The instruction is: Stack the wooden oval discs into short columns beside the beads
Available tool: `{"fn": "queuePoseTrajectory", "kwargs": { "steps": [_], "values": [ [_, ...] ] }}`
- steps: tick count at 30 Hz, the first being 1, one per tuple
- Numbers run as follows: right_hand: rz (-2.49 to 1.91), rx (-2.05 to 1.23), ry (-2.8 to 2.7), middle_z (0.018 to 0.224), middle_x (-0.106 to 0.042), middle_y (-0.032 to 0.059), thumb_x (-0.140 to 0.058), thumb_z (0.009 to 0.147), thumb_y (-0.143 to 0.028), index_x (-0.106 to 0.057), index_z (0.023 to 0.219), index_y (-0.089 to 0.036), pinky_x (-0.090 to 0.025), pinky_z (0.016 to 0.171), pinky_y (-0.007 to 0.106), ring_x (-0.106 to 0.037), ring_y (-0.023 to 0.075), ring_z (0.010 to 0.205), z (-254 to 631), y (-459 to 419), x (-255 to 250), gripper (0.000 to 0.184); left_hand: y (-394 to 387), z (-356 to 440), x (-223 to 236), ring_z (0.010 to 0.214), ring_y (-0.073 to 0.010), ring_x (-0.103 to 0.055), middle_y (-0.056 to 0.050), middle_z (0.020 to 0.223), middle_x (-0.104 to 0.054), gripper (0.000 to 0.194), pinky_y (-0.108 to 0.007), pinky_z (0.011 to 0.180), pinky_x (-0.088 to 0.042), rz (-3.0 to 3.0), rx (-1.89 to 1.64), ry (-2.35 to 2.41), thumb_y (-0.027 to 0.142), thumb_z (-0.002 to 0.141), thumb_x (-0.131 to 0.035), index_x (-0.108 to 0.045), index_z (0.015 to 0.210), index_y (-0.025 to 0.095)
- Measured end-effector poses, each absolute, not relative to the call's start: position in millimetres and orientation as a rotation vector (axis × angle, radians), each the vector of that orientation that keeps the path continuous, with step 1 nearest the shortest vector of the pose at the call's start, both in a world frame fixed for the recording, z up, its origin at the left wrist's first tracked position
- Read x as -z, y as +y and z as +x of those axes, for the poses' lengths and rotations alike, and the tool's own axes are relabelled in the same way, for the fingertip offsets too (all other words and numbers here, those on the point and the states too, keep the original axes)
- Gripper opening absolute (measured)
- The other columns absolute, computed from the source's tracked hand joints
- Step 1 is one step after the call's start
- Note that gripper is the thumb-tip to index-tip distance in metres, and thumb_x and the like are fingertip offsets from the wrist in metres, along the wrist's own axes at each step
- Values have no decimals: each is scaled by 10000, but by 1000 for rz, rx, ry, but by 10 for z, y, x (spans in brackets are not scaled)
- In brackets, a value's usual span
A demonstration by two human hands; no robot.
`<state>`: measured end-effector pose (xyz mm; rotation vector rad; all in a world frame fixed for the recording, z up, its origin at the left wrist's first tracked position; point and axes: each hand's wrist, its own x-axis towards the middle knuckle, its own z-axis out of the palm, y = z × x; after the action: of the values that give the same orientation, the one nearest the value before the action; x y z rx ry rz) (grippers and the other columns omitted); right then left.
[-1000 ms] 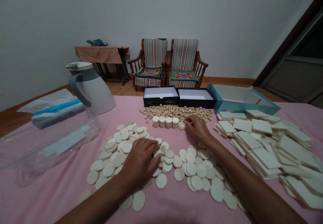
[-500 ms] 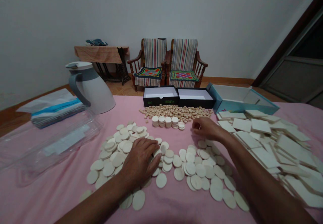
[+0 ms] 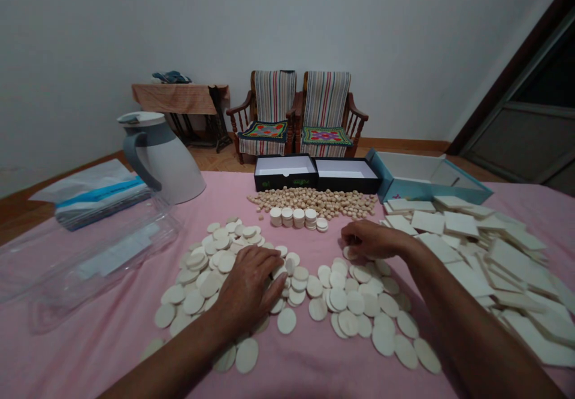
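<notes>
My left hand (image 3: pixel 248 288) lies flat, fingers stretched out, on a spread of pale round wooden discs (image 3: pixel 211 267) at the left of the pink table. My right hand (image 3: pixel 372 239) hovers with curled fingers over the far edge of a second patch of discs (image 3: pixel 359 303), fingertips touching a disc there. Whether it grips one I cannot make out. Beyond it stand three short stacks of discs (image 3: pixel 296 217) in front of a heap of small wooden beads (image 3: pixel 314 200).
A pile of white square tiles (image 3: pixel 485 249) fills the right side. Two black open boxes (image 3: pixel 314 173) and a blue box (image 3: pixel 426 180) sit at the back. A white jug (image 3: pixel 162 156), a clear plastic tub (image 3: pixel 76 261) and papers lie left. Two striped chairs stand behind.
My right hand pulled back from the stacked discs by the beads, moving right and toward me onto the right patch of discs. My left hand stayed still.
</notes>
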<state>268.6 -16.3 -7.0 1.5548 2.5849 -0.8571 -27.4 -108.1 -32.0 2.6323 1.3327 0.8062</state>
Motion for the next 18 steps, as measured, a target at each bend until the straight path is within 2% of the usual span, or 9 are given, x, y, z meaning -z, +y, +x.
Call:
{"fn": "queuePoseTrajectory", "kwargs": {
  "steps": [6, 9, 13, 18],
  "values": [
    [1853, 639, 2863, 814, -652, 47, -564, 735, -116, -636, 847, -174, -410, 636, 252, -572, 154, 714, 2509, -55, 198, 146, -1072, -281, 336, 979, -244, -588, -91, 1027, -670, 188, -491, 913, -419, 2629, -796, 1342, 270, 886, -516, -640, 989, 173],
    [1934, 488, 3029, 944, -642, 80, -584, 731, -147, -594, 963, -165, -436, 744, 293, -576, 185, 835, 2349, 1, 224, 233, -1073, -275, 328, 977, -244, -591, -92, 1028, -671, 191, -488, 916, -420, 2632, -792, 1340, 267, 886, -512, -643, 989, 174],
    [1792, 317, 3104, 1110, -604, 109, -624, 696, -161, -538, 1101, -164, -400, 890, 349, -524, 232, 1032, 2131, 85, 212, 415, -1072, -267, 315, 975, -244, -591, -90, 1028, -671, 183, -490, 917, -418, 2633, -793, 1342, 262, 886, -513, -641, 982, 174],
    [1745, 262, 2907, 1141, -596, 122, -614, 706, -201, -537, 1134, -164, -391, 895, 335, -513, 246, 1079, 1927, 137, 152, 436, -1082, -273, 323, 955, -236, -595, -88, 1013, -672, 172, -471, 908, -429, 2636, -819, 1338, 258, 877, -525, -639, 977, 176]
  ]
}}
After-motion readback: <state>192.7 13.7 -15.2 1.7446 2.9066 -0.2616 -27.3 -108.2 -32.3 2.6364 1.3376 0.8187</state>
